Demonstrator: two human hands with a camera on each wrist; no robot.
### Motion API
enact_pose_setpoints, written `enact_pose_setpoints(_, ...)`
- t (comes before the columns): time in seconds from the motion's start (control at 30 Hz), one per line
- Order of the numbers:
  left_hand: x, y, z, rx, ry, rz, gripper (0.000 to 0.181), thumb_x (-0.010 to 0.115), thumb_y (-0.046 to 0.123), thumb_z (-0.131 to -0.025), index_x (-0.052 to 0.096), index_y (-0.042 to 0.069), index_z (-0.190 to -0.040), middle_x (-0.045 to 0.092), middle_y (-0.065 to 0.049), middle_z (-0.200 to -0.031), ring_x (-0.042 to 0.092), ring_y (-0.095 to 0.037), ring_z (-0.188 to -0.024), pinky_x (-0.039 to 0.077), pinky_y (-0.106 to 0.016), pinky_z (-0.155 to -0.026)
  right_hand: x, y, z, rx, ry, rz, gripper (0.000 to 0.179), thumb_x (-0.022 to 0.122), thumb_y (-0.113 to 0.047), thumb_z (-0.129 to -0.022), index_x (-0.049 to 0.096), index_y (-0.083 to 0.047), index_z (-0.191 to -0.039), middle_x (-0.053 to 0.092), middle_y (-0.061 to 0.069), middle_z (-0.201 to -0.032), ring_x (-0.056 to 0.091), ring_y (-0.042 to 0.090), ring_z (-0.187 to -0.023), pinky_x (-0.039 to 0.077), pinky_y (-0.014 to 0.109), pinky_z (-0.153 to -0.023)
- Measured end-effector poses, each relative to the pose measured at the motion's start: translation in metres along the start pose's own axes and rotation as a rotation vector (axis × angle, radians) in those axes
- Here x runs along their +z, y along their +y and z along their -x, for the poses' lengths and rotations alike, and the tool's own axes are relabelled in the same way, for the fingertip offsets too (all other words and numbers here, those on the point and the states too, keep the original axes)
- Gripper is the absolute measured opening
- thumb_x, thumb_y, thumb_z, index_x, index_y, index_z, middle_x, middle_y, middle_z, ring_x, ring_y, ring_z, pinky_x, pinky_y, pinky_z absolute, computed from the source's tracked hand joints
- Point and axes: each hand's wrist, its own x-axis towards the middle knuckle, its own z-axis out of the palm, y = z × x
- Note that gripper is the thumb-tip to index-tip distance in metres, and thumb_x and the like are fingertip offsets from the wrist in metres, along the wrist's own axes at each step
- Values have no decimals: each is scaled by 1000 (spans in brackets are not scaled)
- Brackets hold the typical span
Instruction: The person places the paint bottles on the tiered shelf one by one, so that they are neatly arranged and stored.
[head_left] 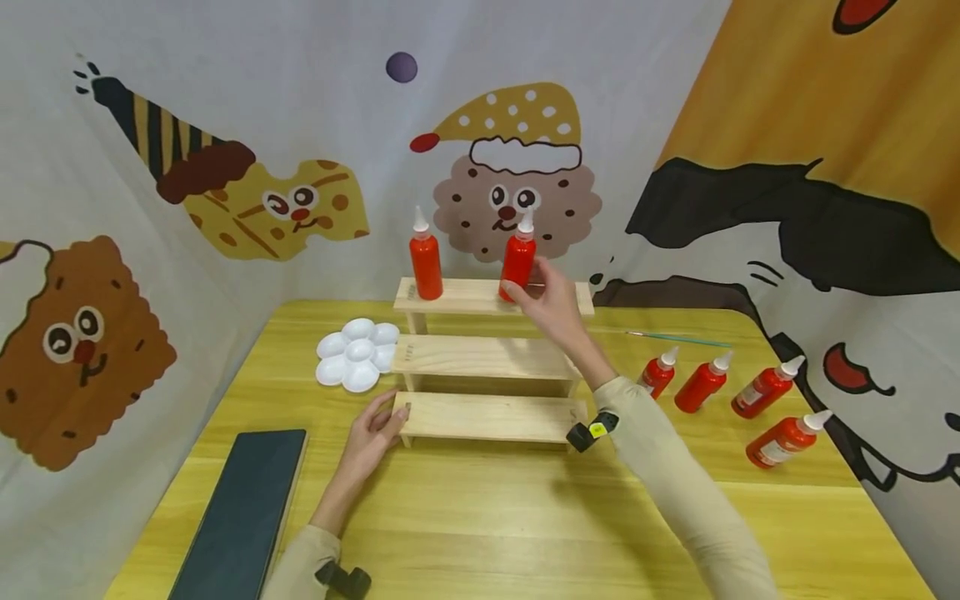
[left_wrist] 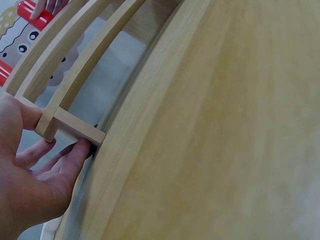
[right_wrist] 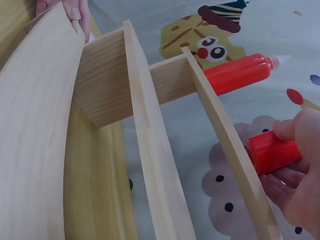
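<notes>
A three-tier wooden stand is set on the table, its steps rising toward the back. My left hand grips the left end of the lowest step, thumb at the front corner and fingers around the end piece. Up at the top step, my right hand holds a red squeeze bottle with a white nozzle by its lower part. The bottle is upright, and its base is right by the step's edge in the right wrist view. A matching red bottle stands toward that step's left end.
Several red bottles stand on the table right of the stand, with a thin paintbrush behind them. A white flower-shaped palette lies left of the stand. Nearer, a dark flat board lies at the left. A cartoon-printed curtain hangs behind.
</notes>
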Motion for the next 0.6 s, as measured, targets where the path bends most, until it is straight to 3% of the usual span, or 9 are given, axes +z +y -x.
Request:
enact_pose_setpoints(0.37, 1, 2, 1, 3, 4, -2, 53, 62, 24, -103, 46, 11, -152, 58, -30, -139, 63, -34, -121, 59, -40, -94, 14, -5, -9, 46, -72, 28, 44, 72, -16, -95, 55, -1, -133, 67, 19, -124, 65, 33, -110, 57, 44, -100)
enact_pose_setpoints(0.6, 0, 2, 2, -4, 2, -8, 54, 61, 25, -103, 44, 11, -153, 56, -31, -140, 61, -37, -124, 58, -43, -97, 11, -8, -9, 24, -87, 80, 50, 72, -22, -95, 53, -1, -136, 66, 19, -128, 65, 33, -115, 56, 44, -102)
